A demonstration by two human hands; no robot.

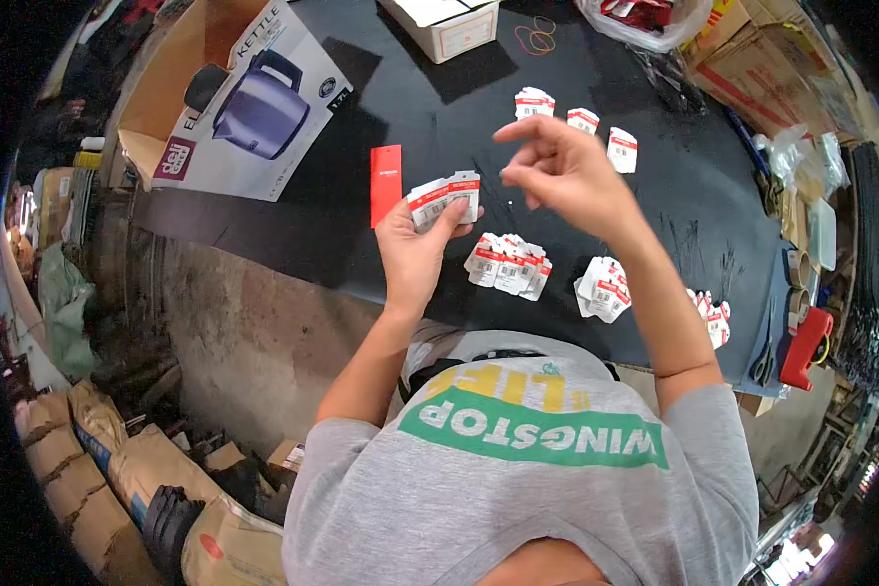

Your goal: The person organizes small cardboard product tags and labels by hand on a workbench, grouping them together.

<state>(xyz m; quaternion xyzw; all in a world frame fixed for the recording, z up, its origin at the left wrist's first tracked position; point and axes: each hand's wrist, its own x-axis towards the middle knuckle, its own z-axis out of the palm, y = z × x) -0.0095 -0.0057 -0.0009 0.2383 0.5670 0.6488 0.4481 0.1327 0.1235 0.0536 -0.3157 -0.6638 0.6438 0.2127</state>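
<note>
My left hand (415, 249) grips a small fan of white and red tags (446, 198), its thumb pressed across their front. Higher and to the right, my right hand (571, 176) hangs over the table with fingers partly curled, thumb and index apart, and nothing visible between them. A red card (386, 186) lies just beyond my left hand. Beyond my right hand are smaller sets of tags (534, 102), (583, 120) and a tag (622, 150). Nearer my body lie a spread pile of tags (506, 266), another pile (606, 290) and a third one (717, 322), partly covered by my right forearm.
On the black table (342, 259) stand a kettle box (254, 107) at left and a white carton (449, 29) at the back. Rubber bands (535, 37) lie beside the carton. Scissors (764, 361) and a red tape dispenser (807, 348) sit at the right edge.
</note>
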